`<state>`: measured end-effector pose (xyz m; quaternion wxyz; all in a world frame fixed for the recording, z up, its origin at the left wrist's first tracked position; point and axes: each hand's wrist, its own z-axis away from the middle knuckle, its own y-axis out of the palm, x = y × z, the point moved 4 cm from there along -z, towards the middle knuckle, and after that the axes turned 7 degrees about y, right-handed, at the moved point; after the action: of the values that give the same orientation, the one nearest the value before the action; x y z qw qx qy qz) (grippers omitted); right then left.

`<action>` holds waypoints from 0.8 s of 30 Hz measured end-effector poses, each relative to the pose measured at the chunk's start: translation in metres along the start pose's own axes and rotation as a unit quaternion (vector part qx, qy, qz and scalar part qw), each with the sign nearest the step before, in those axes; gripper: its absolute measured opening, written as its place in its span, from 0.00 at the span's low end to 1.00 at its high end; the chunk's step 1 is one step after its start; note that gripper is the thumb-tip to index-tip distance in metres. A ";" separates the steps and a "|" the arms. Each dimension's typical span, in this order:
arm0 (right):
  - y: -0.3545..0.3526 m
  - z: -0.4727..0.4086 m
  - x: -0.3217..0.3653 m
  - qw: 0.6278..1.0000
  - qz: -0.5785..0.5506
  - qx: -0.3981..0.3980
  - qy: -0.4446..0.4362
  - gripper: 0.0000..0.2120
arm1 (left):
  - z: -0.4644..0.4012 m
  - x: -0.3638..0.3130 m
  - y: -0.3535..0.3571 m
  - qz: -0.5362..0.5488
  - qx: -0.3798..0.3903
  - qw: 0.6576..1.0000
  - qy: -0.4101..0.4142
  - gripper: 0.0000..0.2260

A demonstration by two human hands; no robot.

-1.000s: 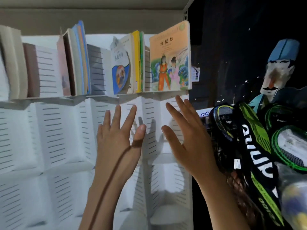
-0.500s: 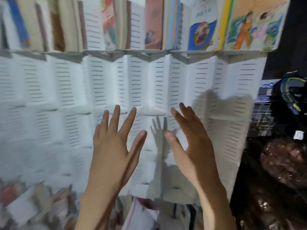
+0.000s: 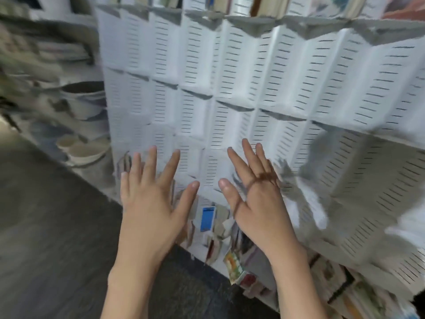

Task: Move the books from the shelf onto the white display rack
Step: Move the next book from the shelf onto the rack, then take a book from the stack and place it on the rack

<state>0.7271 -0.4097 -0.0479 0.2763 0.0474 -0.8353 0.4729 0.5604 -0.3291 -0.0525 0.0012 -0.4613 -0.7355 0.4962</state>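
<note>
Bright even light on the white display rack [image 3: 287, 72], soft grey hand shadows right of the right hand [image 3: 257, 199], heavy motion blur left of the rack, wide-angle bending at edges.

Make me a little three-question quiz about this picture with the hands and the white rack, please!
1. True or false: the left hand holds a book.
2. Where do books already stand on the white display rack? A) the top row B) the middle rows
3. Fill in: the blue-covered book shows between the two ____.

Key: 1 false, since both it and the right hand are spread open and bare. 2 A. 3 hands.
</note>
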 end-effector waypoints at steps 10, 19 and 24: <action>0.136 -0.067 0.094 0.988 0.004 0.120 -0.099 0.34 | 0.003 0.156 -0.031 -0.077 -0.026 0.988 -0.131 0.33; 0.258 -0.187 0.190 0.971 -0.074 0.166 -0.154 0.34 | -0.078 0.291 -0.080 -0.176 -0.043 0.961 -0.208 0.36; 0.320 -0.240 0.240 0.957 -0.109 0.215 -0.163 0.34 | -0.106 0.351 -0.102 -0.192 -0.058 0.945 -0.257 0.36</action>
<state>0.5163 0.0055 -0.0748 0.1700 0.2728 -0.7374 0.5941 0.3383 -0.0214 -0.0847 -0.1197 -0.1675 -0.8126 0.5453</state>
